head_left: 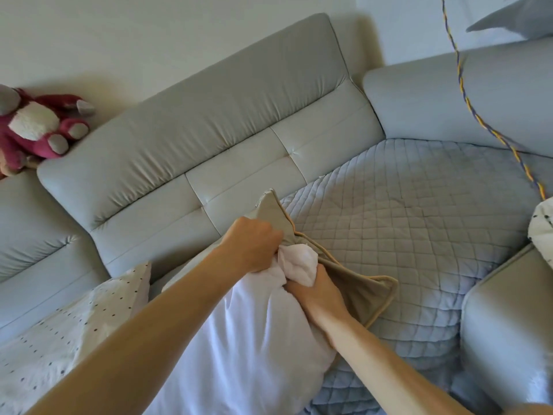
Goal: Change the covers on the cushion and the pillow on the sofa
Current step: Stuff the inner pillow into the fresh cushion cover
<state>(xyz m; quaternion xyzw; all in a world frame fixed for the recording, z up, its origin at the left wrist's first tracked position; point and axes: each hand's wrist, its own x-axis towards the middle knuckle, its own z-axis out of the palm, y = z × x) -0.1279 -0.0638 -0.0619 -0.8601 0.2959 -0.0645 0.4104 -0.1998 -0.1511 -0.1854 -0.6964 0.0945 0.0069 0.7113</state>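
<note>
Cushion (245,339) lies on the sofa (209,115), atop the quilted mat (419,220), white inner bare, only its far corner inside the beige cover (353,289). Left hand (254,244) clenches the cover's mouth, likely holding it wide; right hand (314,292) squeezes that corner, bunching it small enough to pass the opening. Going in or coming out? Can't tell from here.

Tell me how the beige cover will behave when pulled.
Likely floppy: the beige cover bunches where the left hand grips it beside the white insert. Its piped edge may hold some shape, since one corner stands up. Probably light: it looks thin, lying flat on the seat.
</note>
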